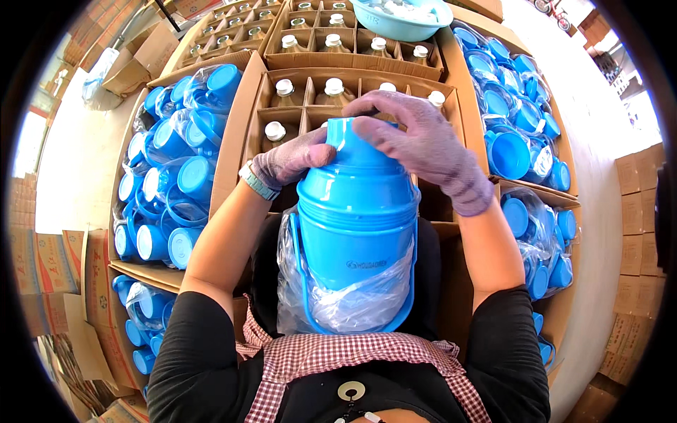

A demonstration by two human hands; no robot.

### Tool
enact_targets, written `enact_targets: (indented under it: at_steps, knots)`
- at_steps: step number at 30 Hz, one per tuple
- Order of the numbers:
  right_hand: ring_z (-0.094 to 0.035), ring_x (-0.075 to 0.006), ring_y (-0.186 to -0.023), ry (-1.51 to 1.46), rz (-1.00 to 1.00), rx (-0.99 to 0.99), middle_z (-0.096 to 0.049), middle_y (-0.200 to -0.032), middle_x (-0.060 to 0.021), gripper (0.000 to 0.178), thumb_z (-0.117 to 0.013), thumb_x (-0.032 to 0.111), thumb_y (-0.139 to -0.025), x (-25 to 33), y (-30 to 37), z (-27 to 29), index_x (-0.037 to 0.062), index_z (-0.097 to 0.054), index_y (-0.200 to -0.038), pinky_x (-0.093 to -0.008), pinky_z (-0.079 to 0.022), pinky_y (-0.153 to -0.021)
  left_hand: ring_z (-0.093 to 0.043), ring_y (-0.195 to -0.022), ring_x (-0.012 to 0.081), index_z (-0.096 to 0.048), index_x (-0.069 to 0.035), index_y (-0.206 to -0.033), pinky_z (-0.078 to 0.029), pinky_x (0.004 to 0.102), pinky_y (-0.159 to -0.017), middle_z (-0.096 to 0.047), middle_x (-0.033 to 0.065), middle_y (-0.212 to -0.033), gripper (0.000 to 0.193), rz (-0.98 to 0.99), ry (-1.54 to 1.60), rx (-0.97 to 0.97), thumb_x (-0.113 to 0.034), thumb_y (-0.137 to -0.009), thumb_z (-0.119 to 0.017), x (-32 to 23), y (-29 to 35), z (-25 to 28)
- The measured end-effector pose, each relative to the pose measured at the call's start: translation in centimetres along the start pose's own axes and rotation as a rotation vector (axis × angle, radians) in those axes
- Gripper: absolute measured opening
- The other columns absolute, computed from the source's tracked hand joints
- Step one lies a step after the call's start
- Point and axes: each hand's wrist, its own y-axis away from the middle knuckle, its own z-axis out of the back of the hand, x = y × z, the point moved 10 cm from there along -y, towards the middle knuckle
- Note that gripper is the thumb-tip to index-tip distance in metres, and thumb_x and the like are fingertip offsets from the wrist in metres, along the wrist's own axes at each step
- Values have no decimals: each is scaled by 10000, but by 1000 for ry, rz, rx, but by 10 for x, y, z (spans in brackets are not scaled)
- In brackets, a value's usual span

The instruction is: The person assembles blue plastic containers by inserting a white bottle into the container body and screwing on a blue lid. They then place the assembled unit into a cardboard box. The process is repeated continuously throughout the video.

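Close in front of my body stands a glossy blue thermos flask (356,243), its narrower top pointing away from me and its long blue handle hanging down along the sides. Clear plastic bag film (363,299) is bunched around its lower part. My left hand (293,158), in a purple-grey knit glove, grips the left side of the flask's top, its thumb against the blue plastic. The right hand (427,141), gloved alike, curls over the top from the right, with thumb and fingers around it. Its fingertips partly hide the flask's far rim.
Beyond my hands, a divided carton (451,92) holds several bottles with white caps (333,87). Cartons of bagged blue cups (173,137) flank me on both sides. A light-blue basin (402,25) rests on the far cartons. Stacked brown boxes (638,233) stand at right.
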Motion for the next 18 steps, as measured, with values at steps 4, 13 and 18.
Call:
enact_targets:
  at_steps: [4, 13, 18]
  knots:
    - [-704, -179, -886, 159, 213, -111, -690, -906, -99, 415, -736, 363, -954, 30, 5, -13, 58, -661, -1226, -329, -556, -785, -501, -1405, 306, -284, -4, -1599, -419, 462, -1169, -442, 181, -1567, 1393, 105, 30, -89, -812, -603, -830, 14, 21, 13]
    - [-689, -254, -1090, 26, 90, -170, -663, -1180, -115, 735, -874, 390, -803, 21, 32, -17, 69, -537, -1372, -396, -553, -954, -502, -1406, 312, -259, 12, -1609, -428, 446, -1161, -459, 205, -1549, 1408, 115, 34, -178, -892, -639, -732, 17, 32, -9]
    - [-545, -256, -1300, -115, -3, -88, -567, -1361, -133, 881, -864, 433, -777, 18, 38, -27, 79, -465, -1479, -395, -415, -1124, -525, -1363, 279, -242, 22, -1598, -448, 417, -1134, -477, 195, -1517, 1234, 55, 26, -131, -751, -780, -750, 9, 40, -10]
